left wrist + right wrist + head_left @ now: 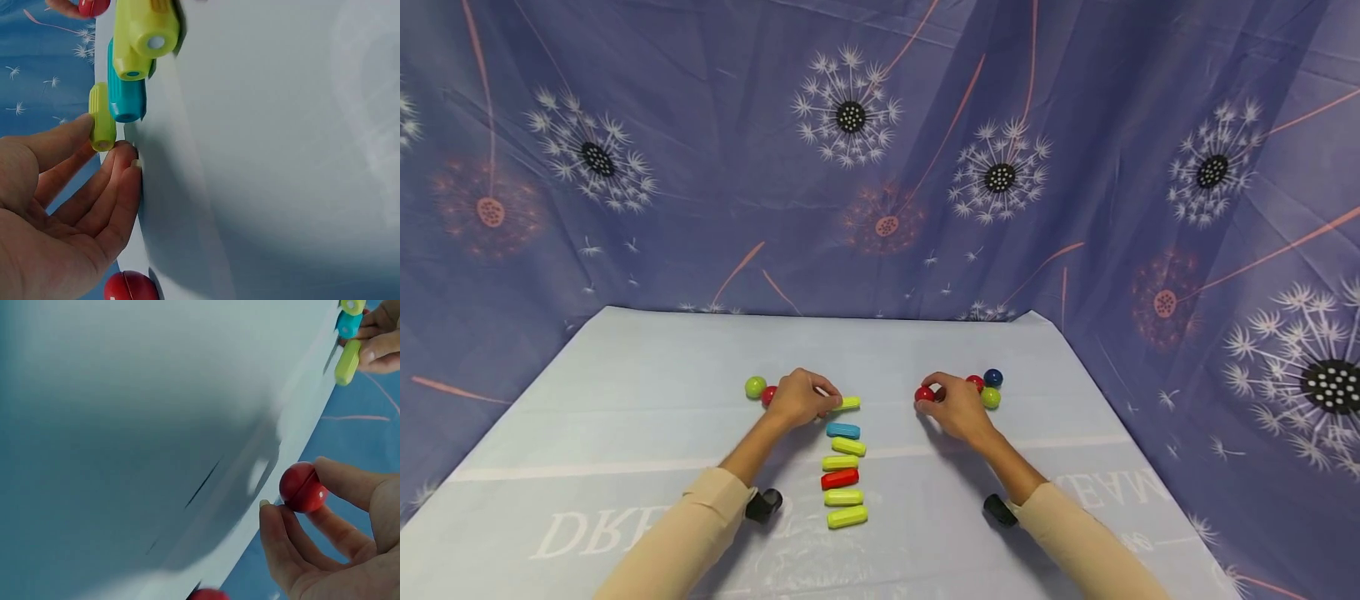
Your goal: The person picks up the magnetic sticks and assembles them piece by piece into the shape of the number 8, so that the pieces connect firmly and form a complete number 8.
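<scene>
My left hand point(801, 398) pinches a short, ribbed yellow-green plastic stick point(849, 403) by its end, at the far end of a column of similar sticks. In the left wrist view the thumb lies against this yellow-green stick point(101, 119). Just nearer in the column is a blue stick point(843, 431). To the right, a glossy red ball point(924, 393) is held between the thumb and fingers of my right hand point(958, 407). A seam line runs round the red ball point(302, 487) in the right wrist view.
Nearer in the column lie several yellow-green sticks and a red stick point(840, 479). Left of the left hand are a green ball point(755, 387) and a red ball point(768, 396). Beyond the right hand sit another red ball point(975, 382), a dark blue ball point(993, 377) and a green ball point(991, 398).
</scene>
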Motion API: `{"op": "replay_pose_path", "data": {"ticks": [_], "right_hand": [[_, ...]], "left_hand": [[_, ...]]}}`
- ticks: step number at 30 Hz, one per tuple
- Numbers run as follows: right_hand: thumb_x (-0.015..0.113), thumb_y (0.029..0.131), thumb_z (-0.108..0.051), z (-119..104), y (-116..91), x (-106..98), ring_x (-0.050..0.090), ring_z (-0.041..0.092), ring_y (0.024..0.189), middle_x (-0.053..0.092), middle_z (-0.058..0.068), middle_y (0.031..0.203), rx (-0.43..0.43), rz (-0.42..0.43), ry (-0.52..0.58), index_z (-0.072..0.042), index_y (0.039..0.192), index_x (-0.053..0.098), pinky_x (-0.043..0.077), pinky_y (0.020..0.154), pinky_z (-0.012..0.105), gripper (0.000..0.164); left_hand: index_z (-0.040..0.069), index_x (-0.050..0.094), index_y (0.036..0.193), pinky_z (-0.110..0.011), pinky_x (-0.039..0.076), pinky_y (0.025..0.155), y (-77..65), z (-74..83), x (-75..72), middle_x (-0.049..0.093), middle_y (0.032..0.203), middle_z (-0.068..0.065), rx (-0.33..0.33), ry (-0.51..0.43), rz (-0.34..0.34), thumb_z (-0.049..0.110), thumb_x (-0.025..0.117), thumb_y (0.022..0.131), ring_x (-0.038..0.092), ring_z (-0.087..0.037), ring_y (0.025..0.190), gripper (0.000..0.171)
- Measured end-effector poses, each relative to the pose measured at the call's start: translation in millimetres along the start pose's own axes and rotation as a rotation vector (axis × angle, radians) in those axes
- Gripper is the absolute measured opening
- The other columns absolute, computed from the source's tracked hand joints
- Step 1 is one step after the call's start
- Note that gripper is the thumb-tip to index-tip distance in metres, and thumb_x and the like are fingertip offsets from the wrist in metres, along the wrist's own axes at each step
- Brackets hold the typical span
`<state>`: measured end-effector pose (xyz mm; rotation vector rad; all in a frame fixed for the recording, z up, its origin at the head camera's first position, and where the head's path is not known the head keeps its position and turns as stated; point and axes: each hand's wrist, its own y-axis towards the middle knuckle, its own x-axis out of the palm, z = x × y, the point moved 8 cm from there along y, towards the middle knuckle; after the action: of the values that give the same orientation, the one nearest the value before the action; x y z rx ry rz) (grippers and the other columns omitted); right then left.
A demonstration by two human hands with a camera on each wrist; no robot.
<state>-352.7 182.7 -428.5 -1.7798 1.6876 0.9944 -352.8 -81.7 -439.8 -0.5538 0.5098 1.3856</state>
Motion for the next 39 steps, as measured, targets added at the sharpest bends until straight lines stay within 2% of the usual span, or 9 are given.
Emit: {"op": "replay_pose_path", "data": {"ticks": [7, 17, 23, 28, 39], "right_hand": [[0.082, 0.085, -0.018, -19, 9, 20, 0.066, 0.019, 0.078, 0.075, 0.007, 0.088, -0.016, -0.014, 0.024, -0.012, 0.113, 0.074, 0.051, 0.066, 0.032, 0.030], [0.082, 0.085, -0.021, -30, 19, 37, 0.066, 0.021, 0.084, 0.075, 0.005, 0.090, -0.024, -0.016, 0.057, -0.012, 0.111, 0.075, 0.050, 0.070, 0.033, 0.028], [0.082, 0.085, -0.023, -38, 24, 46, 0.066, 0.022, 0.086, 0.076, 0.005, 0.090, -0.033, -0.029, 0.049, -0.013, 0.110, 0.076, 0.049, 0.074, 0.035, 0.028], [0.082, 0.085, -0.024, -46, 26, 51, 0.067, 0.023, 0.084, 0.076, 0.008, 0.092, -0.041, -0.040, 0.057, -0.012, 0.110, 0.076, 0.051, 0.067, 0.031, 0.029], [0.081, 0.086, -0.022, -55, 30, 60, 0.069, 0.024, 0.088, 0.077, 0.007, 0.094, -0.053, -0.052, 0.071, -0.012, 0.111, 0.076, 0.053, 0.070, 0.031, 0.027]], "left_hand": [[0.009, 0.082, 0.093, -0.023, 0.046, 0.055, 3.7, -2.1, -3.9, 0.076, 0.078, -0.006, 0.013, -0.036, 0.047, 0.012, 0.080, 0.086, 0.066, -0.015, 0.064, 0.008], [0.008, 0.081, 0.095, -0.023, 0.047, 0.057, 8.7, -5.4, -7.2, 0.077, 0.087, -0.008, 0.022, -0.045, 0.092, 0.009, 0.081, 0.085, 0.064, -0.014, 0.068, 0.011], [0.008, 0.082, 0.096, -0.022, 0.046, 0.057, 11.8, -6.3, -6.0, 0.077, 0.088, -0.008, 0.006, -0.064, 0.094, 0.010, 0.082, 0.084, 0.061, -0.014, 0.068, 0.011], [0.009, 0.082, 0.096, -0.022, 0.046, 0.058, 13.7, -7.5, -4.5, 0.077, 0.089, -0.007, -0.016, -0.073, 0.098, 0.010, 0.082, 0.084, 0.060, -0.015, 0.069, 0.012], [0.008, 0.082, 0.094, -0.022, 0.045, 0.057, 17.2, -6.8, -3.7, 0.077, 0.089, -0.008, -0.006, -0.058, 0.115, 0.011, 0.082, 0.084, 0.061, -0.014, 0.070, 0.010]]}}
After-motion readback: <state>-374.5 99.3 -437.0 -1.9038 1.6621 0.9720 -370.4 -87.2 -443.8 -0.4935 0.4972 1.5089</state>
